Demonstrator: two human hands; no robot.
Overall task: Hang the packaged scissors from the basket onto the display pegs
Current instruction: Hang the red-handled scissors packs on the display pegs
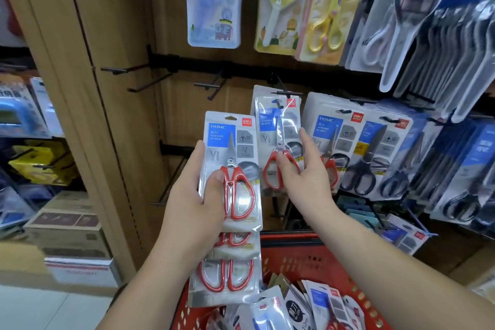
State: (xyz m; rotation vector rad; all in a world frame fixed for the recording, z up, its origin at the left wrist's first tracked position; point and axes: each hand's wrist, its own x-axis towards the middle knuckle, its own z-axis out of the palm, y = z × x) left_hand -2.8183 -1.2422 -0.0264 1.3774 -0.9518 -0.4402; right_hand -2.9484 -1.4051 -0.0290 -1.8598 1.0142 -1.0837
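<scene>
Scissors packs stacked in my left hand, my right hand at the peg.

My left hand [192, 195] grips a fanned stack of packaged scissors [233, 142] upright, thumb pressed by the front pack's red handle, above the red basket [289, 249] where more packs lie. My right hand [308, 177], fingers loosely spread, touches the front of a matching hung pack [273, 126] on a display peg [286, 94], just right of the stack. My hands are apart.
</scene>
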